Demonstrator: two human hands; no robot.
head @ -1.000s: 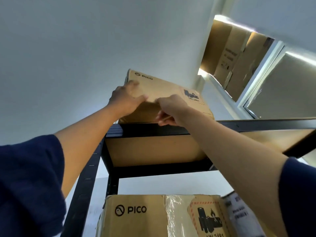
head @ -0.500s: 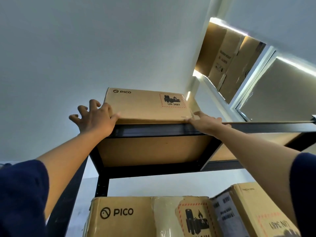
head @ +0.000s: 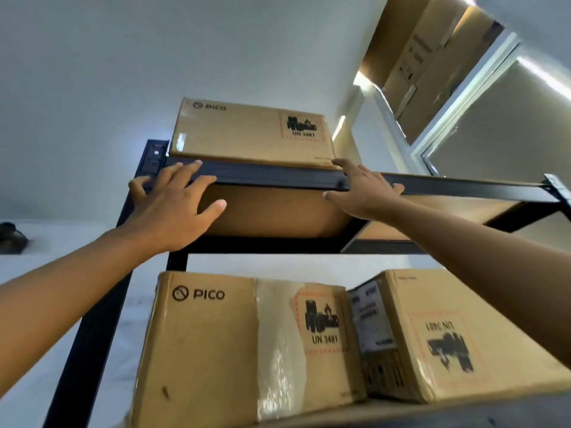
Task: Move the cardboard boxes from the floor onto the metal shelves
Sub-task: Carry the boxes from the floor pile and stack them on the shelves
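A cardboard PICO box (head: pixel 247 132) sits on the top level of the black metal shelf (head: pixel 432 188), at its left end. My left hand (head: pixel 176 205) hangs just below the shelf's front rail with fingers spread and holds nothing. My right hand (head: pixel 361 191) is flat with straight fingers in front of the rail, its fingertips near the box's lower right corner. Neither hand grips the box. One level down stand two more boxes: a large PICO box (head: pixel 216 350) on the left and a box with an upside-down label (head: pixel 438 332) on the right.
The shelf's left upright (head: pixel 92 335) runs down along a white wall. Tall cardboard boxes (head: pixel 426 57) stand high at the upper right beside a window frame (head: pixel 463 97). A dark object (head: pixel 10 237) sits at the far left edge.
The box went from tilted in both hands to lying flat on the top shelf. Both hands let go and dropped to the rail. The view has tipped lower.
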